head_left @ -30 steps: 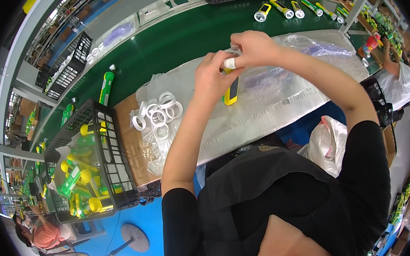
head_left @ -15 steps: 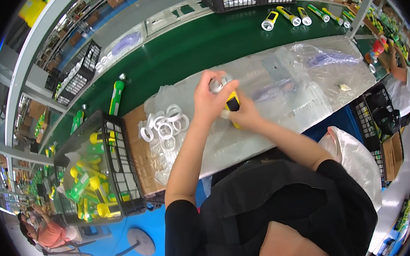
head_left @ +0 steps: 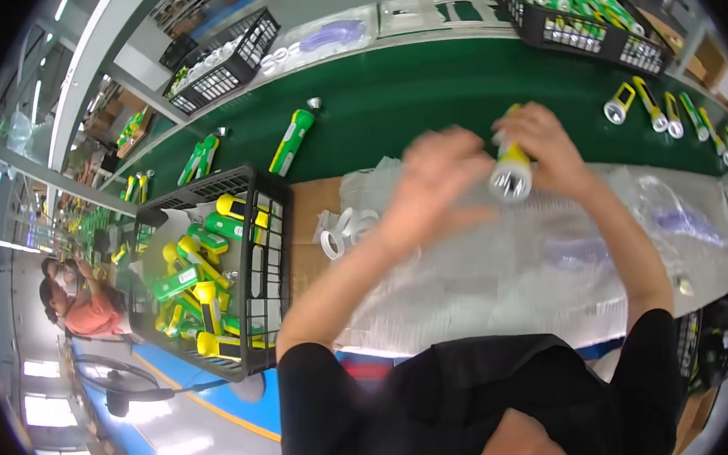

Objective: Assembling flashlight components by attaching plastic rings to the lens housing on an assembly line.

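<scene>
Your long green desk point(head_left: 387, 84) runs crosswise, a silvery plastic-covered sheet point(head_left: 472, 292) lying along its near edge. At that sheet's left end, a black plastic basket point(head_left: 277, 234) holds many green-and-yellow flashlights point(head_left: 208, 308), which look left to handle. Toward the desk's right end, a row of white-headed flashlights point(head_left: 649, 107) appears done, so the work seems partway through. Your left hand point(head_left: 445, 174) is blurred, reaching in from the near edge with fingers apparently spread and nothing visible in it. Your right hand point(head_left: 539, 143) curls around a yellow flashlight with a white head point(head_left: 511, 173), above the sheet's far edge, lens tilted toward you. Near the sheet's left end, loose white rings point(head_left: 351, 228) seem unused.
</scene>
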